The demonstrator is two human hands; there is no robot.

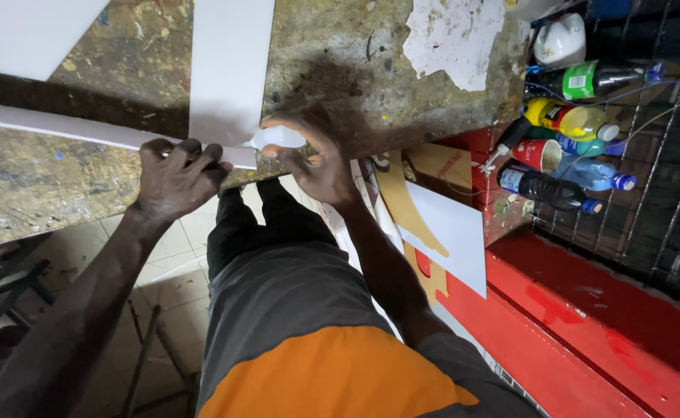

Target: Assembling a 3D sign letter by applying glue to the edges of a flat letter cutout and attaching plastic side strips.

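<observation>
— White board everywhere on that bench. What is the left hand (pixel 176 172) doing?

— It presses down on a long white strip (pixel 84 131) that runs along the near edge of the worn, paint-stained workbench (pixel 38 186). The fingers curl over the strip's end, closed on it, knuckles up.

— And the right hand (pixel 313 159)?

— It is wrapped around a small white squeeze bottle (pixel 278 138), fingers closed tight on it, the nozzle end pointing left at the place where the strip meets an upright white panel (pixel 228 70). The bottle lies just beside the left hand's fingertips, at the bench edge.

— So the two hands are close?

— Very near, with only the end of the strip and the bottle tip between them.

— What else lies on the bench?

— Another white sheet (pixel 26 31) at the far left corner, and a patch of torn white paper (pixel 452 39) stuck to the top at the right.

— And beyond it?

— To the right, a cluster of plastic bottles (pixel 568 120) lies against a wire grille, above a red ledge (pixel 572 310). Brown cardboard cut-outs (pixel 406 205) and a white sheet lean below the bench. The person's dark trousers and orange-and-grey shirt fill the lower middle.
</observation>
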